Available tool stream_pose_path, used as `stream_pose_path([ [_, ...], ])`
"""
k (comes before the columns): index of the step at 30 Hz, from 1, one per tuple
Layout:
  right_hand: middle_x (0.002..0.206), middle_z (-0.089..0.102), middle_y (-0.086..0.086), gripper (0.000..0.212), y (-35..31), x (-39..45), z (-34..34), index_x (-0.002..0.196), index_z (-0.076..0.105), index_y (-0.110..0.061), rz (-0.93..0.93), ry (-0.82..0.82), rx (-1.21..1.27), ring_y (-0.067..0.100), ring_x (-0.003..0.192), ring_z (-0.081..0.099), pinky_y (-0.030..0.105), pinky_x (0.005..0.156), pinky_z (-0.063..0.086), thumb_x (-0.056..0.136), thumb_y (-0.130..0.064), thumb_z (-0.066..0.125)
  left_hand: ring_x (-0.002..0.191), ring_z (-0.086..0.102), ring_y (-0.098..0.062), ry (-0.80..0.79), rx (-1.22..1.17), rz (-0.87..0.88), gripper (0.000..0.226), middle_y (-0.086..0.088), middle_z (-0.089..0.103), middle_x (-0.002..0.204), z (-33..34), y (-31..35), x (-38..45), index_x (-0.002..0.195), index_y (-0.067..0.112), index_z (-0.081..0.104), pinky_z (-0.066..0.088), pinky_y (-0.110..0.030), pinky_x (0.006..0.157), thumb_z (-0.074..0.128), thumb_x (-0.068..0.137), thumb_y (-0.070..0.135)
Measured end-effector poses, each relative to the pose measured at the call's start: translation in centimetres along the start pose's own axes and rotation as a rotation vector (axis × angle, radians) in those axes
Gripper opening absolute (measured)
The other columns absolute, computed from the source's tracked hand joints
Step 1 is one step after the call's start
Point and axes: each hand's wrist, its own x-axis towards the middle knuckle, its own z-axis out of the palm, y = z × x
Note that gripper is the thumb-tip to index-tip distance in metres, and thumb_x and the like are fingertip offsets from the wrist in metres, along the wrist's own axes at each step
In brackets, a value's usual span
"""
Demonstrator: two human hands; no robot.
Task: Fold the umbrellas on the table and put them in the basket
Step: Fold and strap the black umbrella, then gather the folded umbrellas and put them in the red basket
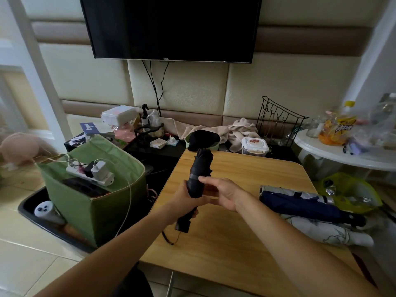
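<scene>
A folded black umbrella (198, 174) is held upright and tilted above the wooden table (231, 236). My left hand (186, 197) grips it just above the handle, and a wrist cord dangles below. My right hand (220, 194) touches the umbrella's strap area, fingers around its lower canopy. Two more folded umbrellas lie at the table's right edge: a navy one (304, 205) and a white patterned one (327, 231). The green fabric basket (96, 209) stands on the floor to the left, with a power strip and chargers resting on top.
A black low cabinet behind the table carries towels, a green bowl (203, 140), a lidded box (255, 145) and a wire rack (278, 121). A white round table (351, 155) with bags stands at right. A TV hangs above. A black tray (36, 213) lies under the basket.
</scene>
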Motion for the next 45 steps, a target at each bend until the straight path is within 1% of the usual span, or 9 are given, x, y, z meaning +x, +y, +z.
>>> stream_pose_path([
  [17, 0.099, 0.075, 0.004, 0.047, 0.4, 0.2, 1.6, 0.1, 0.07, -0.008, -0.154, 0.418, -0.295, 0.023, 0.095, 0.071, 0.042, 0.087, 0.06, 0.075, -0.042, 0.091, 0.067, 0.056, -0.021, 0.027, 0.047, 0.066, 0.043, -0.017, 0.053, 0.092, 3.5, -0.3, -0.1, 0.12, 0.022, 0.027, 0.052, -0.034, 0.061, 0.055, 0.097, -0.002],
  [23, 0.118, 0.064, -0.002, 0.064, -0.4, -1.0, 2.3, 0.127, 0.053, -0.024, -0.179, 0.172, -0.436, 0.018, 0.107, 0.064, 0.041, 0.095, 0.055, 0.08, -0.06, 0.078, 0.109, 0.059, -0.006, -0.115, 0.092, 0.199, 0.064, -0.01, 0.05, 0.128, 4.3, 1.3, -1.5, 0.14, 0.02, 0.023, 0.056, -0.021, 0.083, 0.062, 0.09, 0.006],
  [26, 0.106, 0.072, 0.001, 0.055, -1.2, -1.1, 0.9, 0.115, 0.062, -0.022, -0.194, 0.191, -0.62, 0.021, 0.098, 0.07, 0.044, 0.092, 0.058, 0.077, -0.059, 0.077, 0.105, 0.058, -0.017, -0.225, 0.353, 0.097, 0.064, -0.009, 0.053, 0.129, 3.5, 2.9, -2.6, 0.141, 0.026, 0.024, 0.056, -0.021, 0.08, 0.057, 0.09, 0.007],
  [29, 0.088, 0.076, 0.005, 0.034, -2.4, -1.7, -0.9, 0.097, 0.067, -0.015, -0.216, 0.19, -0.704, 0.024, 0.08, 0.073, 0.045, 0.084, 0.06, 0.086, -0.047, 0.07, 0.082, 0.061, -0.017, 0.29, 0.82, 0.285, 0.031, -0.002, 0.069, 0.106, 2.6, 3.7, -2.8, 0.112, 0.023, 0.06, 0.051, -0.03, 0.06, 0.05, 0.092, 0.002],
  [31, 0.079, 0.068, 0.005, 0.031, -3.3, -2.2, -1.6, 0.086, 0.063, -0.013, -0.233, 0.174, -0.802, 0.023, 0.07, 0.064, 0.038, 0.069, 0.053, 0.084, -0.043, 0.069, 0.076, 0.048, -0.016, 0.596, 0.798, 0.579, 0.022, 0.003, 0.057, 0.094, 2.8, 4.6, -2.9, 0.092, 0.019, 0.053, 0.036, -0.025, 0.058, 0.049, 0.083, -0.001],
  [34, 0.076, 0.065, 0.0, 0.026, -4.9, -3.1, -1.7, 0.081, 0.06, -0.016, -0.267, 0.084, -1.046, 0.019, 0.067, 0.059, 0.033, 0.061, 0.045, 0.082, -0.039, 0.073, 0.104, 0.048, -0.022, 0.605, 0.989, 0.944, 0.031, -0.006, 0.05, 0.113, 3.0, 5.3, -2.0, 0.108, 0.014, 0.056, 0.042, -0.032, 0.089, 0.045, 0.08, 0.008],
  [37, 0.084, 0.068, 0.001, 0.021, -6.4, -4.4, -2.3, 0.088, 0.064, -0.023, -0.268, 0.065, -1.36, 0.022, 0.075, 0.064, 0.036, 0.064, 0.049, 0.08, -0.04, 0.074, 0.13, 0.047, -0.028, 0.517, 1.063, 0.974, 0.046, -0.009, 0.05, 0.135, 3.1, 5.0, -0.8, 0.123, 0.016, 0.06, 0.028, -0.039, 0.114, 0.063, 0.079, 0.005],
  [41, 0.088, 0.064, -0.003, 0.027, -7.9, -6.0, -7.9, 0.087, 0.055, -0.037, -0.308, 0.279, -1.425, 0.021, 0.083, 0.064, 0.04, 0.071, 0.057, 0.076, -0.041, 0.08, 0.112, 0.05, -0.027, 0.602, 0.915, 0.916, 0.05, -0.01, 0.052, 0.124, 5.1, 3.3, -0.7, 0.117, 0.01, 0.056, 0.042, -0.039, 0.095, 0.061, 0.07, -0.006],
  [45, 0.113, 0.067, -0.004, 0.059, -7.5, -7.2, -16.6, 0.123, 0.063, -0.029, -0.154, 0.381, -1.431, 0.02, 0.106, 0.063, 0.038, 0.091, 0.054, 0.076, -0.059, 0.083, 0.083, 0.051, -0.01, 0.368, 0.674, 0.673, 0.026, 0.008, 0.053, 0.098, 10.8, 1.1, -2.8, 0.097, 0.021, 0.052, 0.044, -0.024, 0.067, 0.055, 0.084, -0.001],
])
